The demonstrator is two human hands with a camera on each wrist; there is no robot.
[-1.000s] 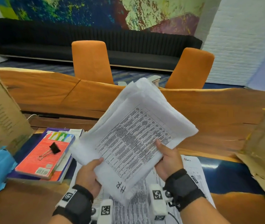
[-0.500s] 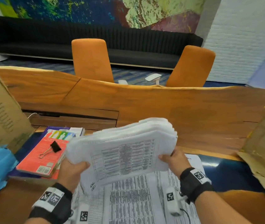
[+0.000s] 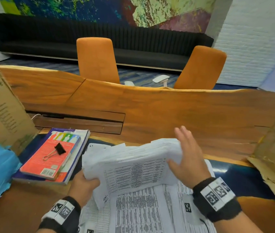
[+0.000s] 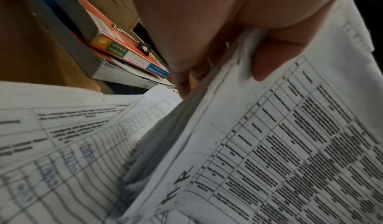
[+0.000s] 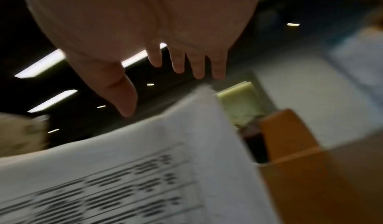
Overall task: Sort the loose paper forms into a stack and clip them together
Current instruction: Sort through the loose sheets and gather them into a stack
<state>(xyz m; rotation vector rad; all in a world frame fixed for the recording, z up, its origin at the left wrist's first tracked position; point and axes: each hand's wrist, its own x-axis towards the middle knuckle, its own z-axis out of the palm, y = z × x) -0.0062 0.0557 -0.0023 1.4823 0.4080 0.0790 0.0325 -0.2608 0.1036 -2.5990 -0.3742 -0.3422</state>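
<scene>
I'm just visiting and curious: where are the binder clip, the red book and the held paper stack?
binder clip (image 3: 60, 148): head view, black body.
red book (image 3: 49, 158): head view, cover.
paper stack (image 3: 133, 167): head view, top sheet.

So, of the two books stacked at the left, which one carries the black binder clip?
The red-covered book, the smaller one lying on top. The binder clip rests on its cover; the larger purple book lies underneath and shows only round the edges.

Left hand (image 3: 84, 184) low, thumb and fingers curled in a pinch; right hand (image 3: 188, 158) raised, fingers straight and spread.
</scene>
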